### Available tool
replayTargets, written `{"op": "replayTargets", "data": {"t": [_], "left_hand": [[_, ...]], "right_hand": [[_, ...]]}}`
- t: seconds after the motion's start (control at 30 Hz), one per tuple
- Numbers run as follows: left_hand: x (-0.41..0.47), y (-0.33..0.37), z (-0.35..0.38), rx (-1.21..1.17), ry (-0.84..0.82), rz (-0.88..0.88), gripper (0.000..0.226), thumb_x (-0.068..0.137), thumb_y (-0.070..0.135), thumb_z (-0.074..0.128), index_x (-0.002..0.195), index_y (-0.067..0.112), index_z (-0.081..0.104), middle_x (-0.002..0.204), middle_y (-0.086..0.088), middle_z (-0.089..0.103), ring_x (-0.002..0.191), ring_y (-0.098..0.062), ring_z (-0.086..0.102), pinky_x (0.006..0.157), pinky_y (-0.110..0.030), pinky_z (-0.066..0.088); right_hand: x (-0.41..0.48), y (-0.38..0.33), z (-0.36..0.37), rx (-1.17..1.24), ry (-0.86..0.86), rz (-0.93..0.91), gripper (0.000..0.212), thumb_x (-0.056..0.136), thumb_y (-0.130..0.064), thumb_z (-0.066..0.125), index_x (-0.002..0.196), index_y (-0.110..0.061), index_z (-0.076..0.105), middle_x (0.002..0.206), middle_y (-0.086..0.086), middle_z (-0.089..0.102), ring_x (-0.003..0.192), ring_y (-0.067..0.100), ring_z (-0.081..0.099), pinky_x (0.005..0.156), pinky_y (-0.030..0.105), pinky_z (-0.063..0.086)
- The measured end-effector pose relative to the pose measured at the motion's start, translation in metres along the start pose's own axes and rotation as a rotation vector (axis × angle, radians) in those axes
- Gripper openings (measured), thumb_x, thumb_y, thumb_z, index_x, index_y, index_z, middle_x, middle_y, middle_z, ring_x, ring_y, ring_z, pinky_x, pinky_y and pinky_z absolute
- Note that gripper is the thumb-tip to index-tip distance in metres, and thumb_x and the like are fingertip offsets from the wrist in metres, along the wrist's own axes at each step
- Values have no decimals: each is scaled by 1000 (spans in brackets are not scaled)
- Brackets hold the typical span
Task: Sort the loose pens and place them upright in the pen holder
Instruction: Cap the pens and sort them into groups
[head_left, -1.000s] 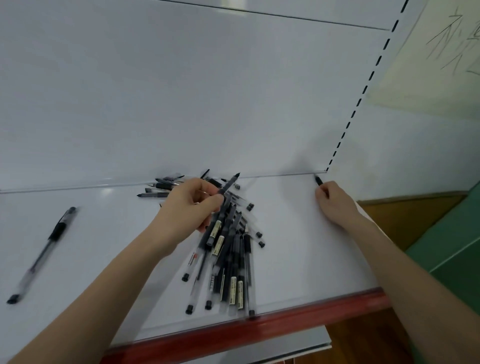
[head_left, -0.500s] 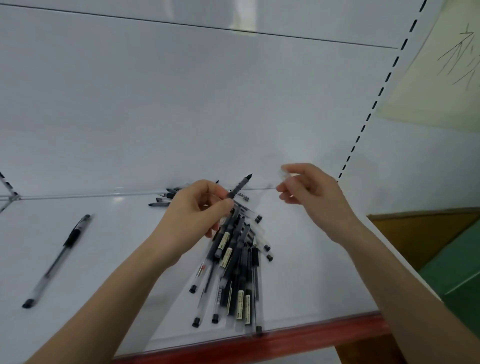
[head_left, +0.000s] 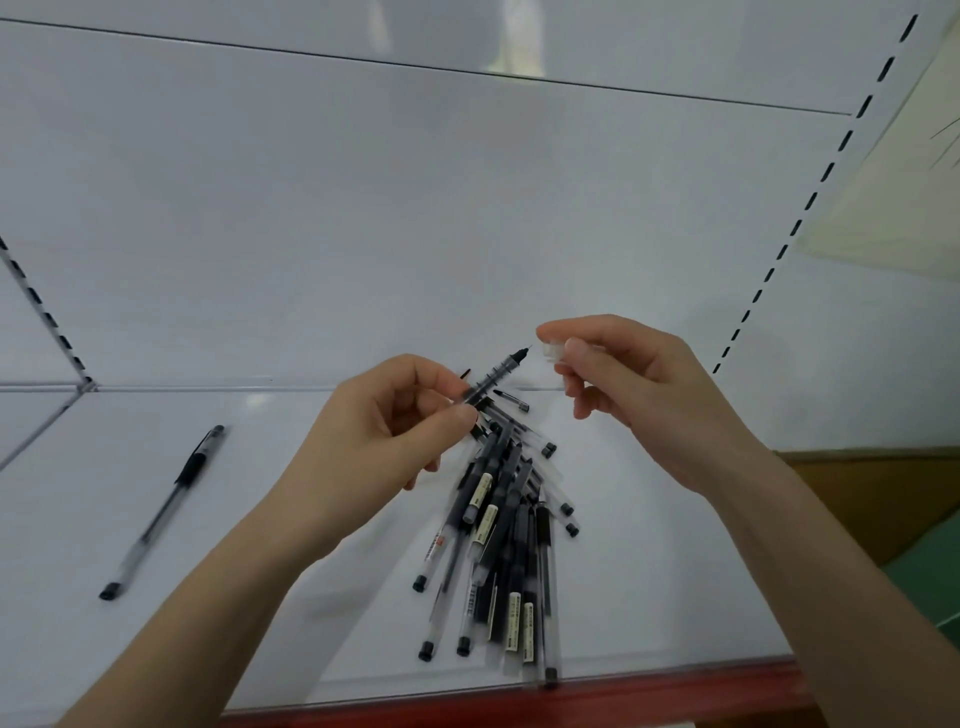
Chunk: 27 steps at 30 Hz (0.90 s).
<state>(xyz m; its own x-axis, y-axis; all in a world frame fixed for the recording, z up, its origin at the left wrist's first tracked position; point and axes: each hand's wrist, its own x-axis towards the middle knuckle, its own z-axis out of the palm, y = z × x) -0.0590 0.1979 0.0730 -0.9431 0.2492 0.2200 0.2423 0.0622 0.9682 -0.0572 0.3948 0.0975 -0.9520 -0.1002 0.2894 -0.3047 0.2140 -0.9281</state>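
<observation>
Currently both forearms reach in from below, hands over the shelf | left hand: fingers and thumb curled, pinching an uncapped pen, tip aimed up-right | right hand: thumb and forefinger pinch a clear cap just beside that tip, other fingers loosely curled | pile of pens lies beneath the hands | lone pen well apart, left
</observation>
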Motion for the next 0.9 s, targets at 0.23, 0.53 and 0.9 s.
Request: {"op": "replayTargets", "data": {"t": [0.23, 0.53, 0.9], "left_hand": [[-1, 3, -4, 42, -46, 22, 10, 79, 3, 64, 78, 13, 64, 52, 10, 54, 44, -3, 47, 42, -9, 37], [-2, -2, -10, 226, -28, 128, 6, 74, 26, 68, 72, 31, 66, 62, 13, 62, 57, -7, 52, 56, -21, 44], [0, -20, -1, 305, 63, 91, 26, 78, 10, 67, 65, 31, 59, 59, 8, 60, 55, -11, 49, 55, -23, 42]], "right_hand": [[4, -9, -3, -93, -146, -57, 14, 83, -6, 60, 82, -20, 62, 58, -16, 61, 55, 0, 54, 56, 13, 47], [12, -7, 0, -71, -248, -22, 7, 75, -16, 62, 81, -15, 64, 63, -7, 69, 61, 4, 64, 60, 15, 51], [10, 21, 18, -22, -192, 36, 13, 84, -2, 58, 81, -13, 63, 65, -3, 68, 59, 7, 64, 59, 17, 53]]}}
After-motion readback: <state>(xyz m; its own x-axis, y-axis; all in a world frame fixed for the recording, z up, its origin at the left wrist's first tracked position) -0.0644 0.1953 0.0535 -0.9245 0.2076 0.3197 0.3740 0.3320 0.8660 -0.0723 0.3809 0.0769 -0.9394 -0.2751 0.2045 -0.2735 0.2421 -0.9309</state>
